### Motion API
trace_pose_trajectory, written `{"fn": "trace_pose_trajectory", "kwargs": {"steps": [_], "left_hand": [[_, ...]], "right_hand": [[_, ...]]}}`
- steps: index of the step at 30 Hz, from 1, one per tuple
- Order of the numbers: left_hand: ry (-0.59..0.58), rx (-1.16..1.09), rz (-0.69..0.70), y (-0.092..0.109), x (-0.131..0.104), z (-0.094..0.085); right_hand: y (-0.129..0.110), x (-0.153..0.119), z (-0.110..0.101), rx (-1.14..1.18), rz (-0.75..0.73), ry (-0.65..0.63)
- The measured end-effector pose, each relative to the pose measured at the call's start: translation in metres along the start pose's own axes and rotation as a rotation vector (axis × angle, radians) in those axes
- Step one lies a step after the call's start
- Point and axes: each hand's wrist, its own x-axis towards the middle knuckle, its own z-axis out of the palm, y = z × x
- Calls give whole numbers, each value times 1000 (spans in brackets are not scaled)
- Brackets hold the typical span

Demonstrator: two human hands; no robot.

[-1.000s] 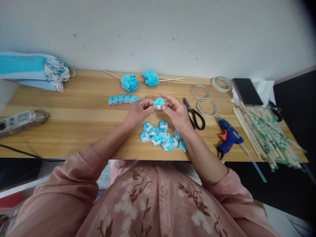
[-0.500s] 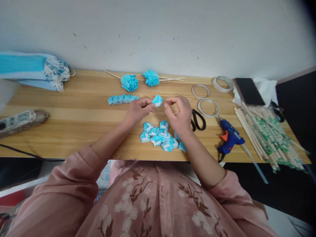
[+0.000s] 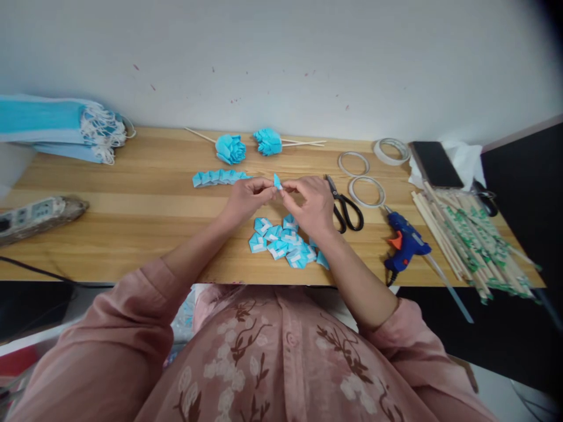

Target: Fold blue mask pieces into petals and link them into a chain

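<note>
A small folded blue paper petal [image 3: 277, 181] with a white strip is pinched between my two hands above the table. My left hand [image 3: 248, 198] grips its left side with thumb and finger. On its right side, the fingertips of my right hand [image 3: 311, 205] are closed on it too. Just below lies a loose cluster of similar folded petals [image 3: 281, 240], several showing white strips; my right forearm hides part of it. A row of joined blue petals [image 3: 217, 177] lies behind my left hand. Black-handled scissors [image 3: 347, 211] rest beside my right hand.
Two blue paper roses [image 3: 230, 149] on sticks lie at the back. Tape rolls [image 3: 368, 191], a blue glue gun [image 3: 407, 240], a phone [image 3: 435, 164] and bundled wooden sticks [image 3: 479, 246] are at right. Face masks [image 3: 44, 120] and a power strip [image 3: 41, 214] sit at left.
My right hand has moved left onto the petal, joining my left hand. The petal has turned and looks narrower. More of the scissors now shows.
</note>
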Motion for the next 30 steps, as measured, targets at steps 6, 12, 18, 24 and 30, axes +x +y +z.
{"fn": "trace_pose_trajectory", "kwargs": {"steps": [6, 12, 18, 24, 30], "left_hand": [[21, 52, 62, -4, -1, 1], [33, 89, 132, -2, 0, 1], [44, 129, 155, -1, 1, 1], [46, 132, 188, -2, 1, 1], [39, 175, 249, -4, 2, 2]], "right_hand": [[0, 1, 1, -23, 23, 7], [-3, 3, 2, 149, 95, 12], [-4, 5, -2, 360, 263, -25], [-5, 6, -4, 357, 252, -12], [-4, 6, -4, 308, 184, 12]]}}
